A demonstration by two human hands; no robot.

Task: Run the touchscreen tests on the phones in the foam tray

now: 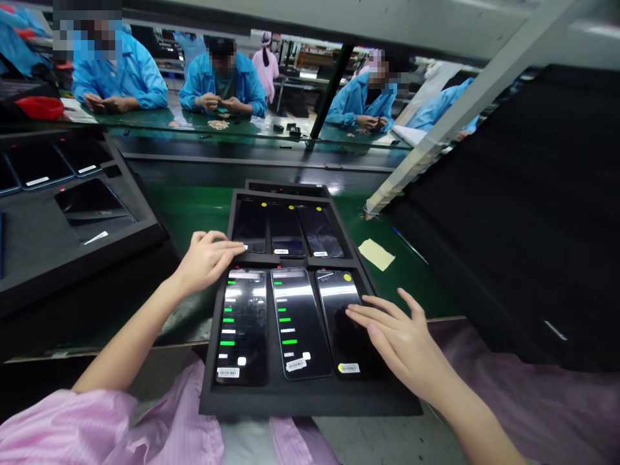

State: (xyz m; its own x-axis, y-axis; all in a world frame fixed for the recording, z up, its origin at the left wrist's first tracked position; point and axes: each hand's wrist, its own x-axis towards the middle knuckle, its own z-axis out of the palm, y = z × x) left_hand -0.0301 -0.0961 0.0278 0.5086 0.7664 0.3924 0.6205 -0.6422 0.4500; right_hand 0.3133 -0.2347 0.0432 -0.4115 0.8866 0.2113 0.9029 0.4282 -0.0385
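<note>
A black foam tray (310, 402) in front of me holds smartphones in two rows of three. My left hand (207, 259) lies at the tray's left edge, fingers stretched out, fingertips at the lower left corner of the back-left phone (249, 226). With fingers spread, my right hand (404, 332) reaches over the front-right phone (339, 329), fingertips on or just above its dark screen. That phone bears a yellow dot and a white label. The front-left phone (252, 329) and front-middle phone (303, 316) show lit screens with green and white lines.
Another tray (39, 232) with several phones stands at the left. A yellow paper note (376, 254) and a pen (409, 245) lie on the green bench (184, 206). Black cloth (508, 226) hangs at the right beside a slanted post (465, 110). People in blue coats sit opposite.
</note>
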